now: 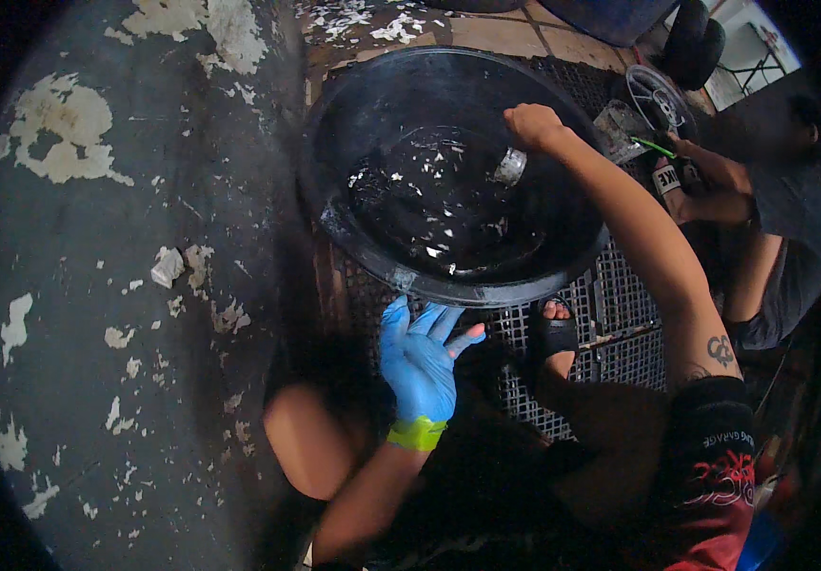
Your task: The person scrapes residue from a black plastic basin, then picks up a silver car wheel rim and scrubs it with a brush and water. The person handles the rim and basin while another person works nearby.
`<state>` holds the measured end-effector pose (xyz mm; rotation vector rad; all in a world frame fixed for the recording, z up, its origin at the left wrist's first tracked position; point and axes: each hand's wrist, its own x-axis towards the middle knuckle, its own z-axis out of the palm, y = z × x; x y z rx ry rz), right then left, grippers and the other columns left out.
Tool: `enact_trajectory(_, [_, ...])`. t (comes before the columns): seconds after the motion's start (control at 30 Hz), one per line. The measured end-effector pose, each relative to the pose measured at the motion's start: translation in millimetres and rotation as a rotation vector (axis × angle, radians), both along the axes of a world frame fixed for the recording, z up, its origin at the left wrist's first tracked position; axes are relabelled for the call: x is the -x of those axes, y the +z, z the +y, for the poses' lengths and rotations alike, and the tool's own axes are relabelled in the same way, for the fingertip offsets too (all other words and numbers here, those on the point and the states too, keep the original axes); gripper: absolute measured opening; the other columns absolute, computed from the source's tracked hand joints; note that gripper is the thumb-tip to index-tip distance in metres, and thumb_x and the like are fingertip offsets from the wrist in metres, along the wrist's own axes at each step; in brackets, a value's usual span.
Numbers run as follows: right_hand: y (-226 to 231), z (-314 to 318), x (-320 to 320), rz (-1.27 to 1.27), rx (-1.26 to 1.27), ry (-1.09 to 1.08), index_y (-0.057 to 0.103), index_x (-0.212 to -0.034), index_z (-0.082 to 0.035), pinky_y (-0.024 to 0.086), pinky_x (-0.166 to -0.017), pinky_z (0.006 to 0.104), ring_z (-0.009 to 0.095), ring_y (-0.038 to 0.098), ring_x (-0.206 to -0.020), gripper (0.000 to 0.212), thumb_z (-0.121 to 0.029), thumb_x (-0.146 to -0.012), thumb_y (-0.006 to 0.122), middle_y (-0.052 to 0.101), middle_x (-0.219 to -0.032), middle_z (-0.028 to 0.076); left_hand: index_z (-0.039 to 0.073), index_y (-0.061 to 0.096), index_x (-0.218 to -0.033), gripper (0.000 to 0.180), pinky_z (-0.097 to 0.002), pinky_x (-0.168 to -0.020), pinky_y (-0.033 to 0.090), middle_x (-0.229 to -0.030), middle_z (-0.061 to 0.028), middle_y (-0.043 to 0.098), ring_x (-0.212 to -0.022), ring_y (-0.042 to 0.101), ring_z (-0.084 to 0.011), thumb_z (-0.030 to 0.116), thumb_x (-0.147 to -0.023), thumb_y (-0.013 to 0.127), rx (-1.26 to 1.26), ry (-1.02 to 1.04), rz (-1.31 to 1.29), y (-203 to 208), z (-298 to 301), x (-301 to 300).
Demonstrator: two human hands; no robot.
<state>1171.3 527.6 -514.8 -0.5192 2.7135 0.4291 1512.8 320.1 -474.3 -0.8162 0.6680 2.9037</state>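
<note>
A large round black basin holds dark liquid with white flakes floating in it. Below its near rim is my left hand, palm up and open, in a blue glove with a lime-yellow band at the wrist. One fingertip pokes bare through the glove. Whether these fingers touch the rim, I cannot tell. Over the basin's far right side my bare right hand is closed in a fist. Just below it appears a small silvery cup-shaped thing. Any handle joining it to the fist is hidden.
At the right a person crouches, holding a green-handled tool near a spoked wheel. Dark grating lies under the basin. A dark surface with peeling paint fills the left. My sandalled foot is near the basin.
</note>
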Motion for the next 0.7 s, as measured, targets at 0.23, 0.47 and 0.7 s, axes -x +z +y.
enact_trajectory(0.23, [-24.9,-6.4,15.7,0.024,0.01,-0.007,0.069,-0.111,-0.007,0.057,-0.085,0.0437,0.035,0.069,-0.104,0.027,-0.007,-0.087,0.059,0.071,-0.111,0.017,0.004,0.048,-0.129,0.05,-0.072,-0.094,0.045,-0.144,-0.0363,0.037,-0.132,0.039,-0.0553,0.042,-0.097,0.044,-0.067,0.015,0.179,2.8,-3.5,4.1])
enact_trajectory(0.47, [-40.0,-38.7,21.1,0.101,0.148,0.082,0.071,-0.1,-0.004,0.057,-0.082,0.0471,0.039,0.07,-0.096,0.022,-0.014,-0.089,0.054,0.071,-0.101,0.021,0.006,0.059,-0.118,0.044,-0.071,-0.098,0.043,-0.137,-0.0326,0.05,-0.13,0.045,-0.0523,0.042,-0.099,0.042,-0.238,0.039,0.146,-10.6,-15.5,0.1])
enact_trajectory(0.7, [-68.4,-41.5,14.9,0.247,0.359,-0.028,0.069,-0.09,0.0,0.056,-0.079,0.0498,0.042,0.069,-0.088,0.018,-0.012,-0.083,0.057,0.07,-0.093,0.026,0.009,0.063,-0.109,0.042,-0.0656,-0.096,0.047,-0.134,-0.028,0.055,-0.126,0.051,-0.0468,0.046,-0.098,0.046,-0.194,0.03,0.043,-14.1,-15.8,-7.8])
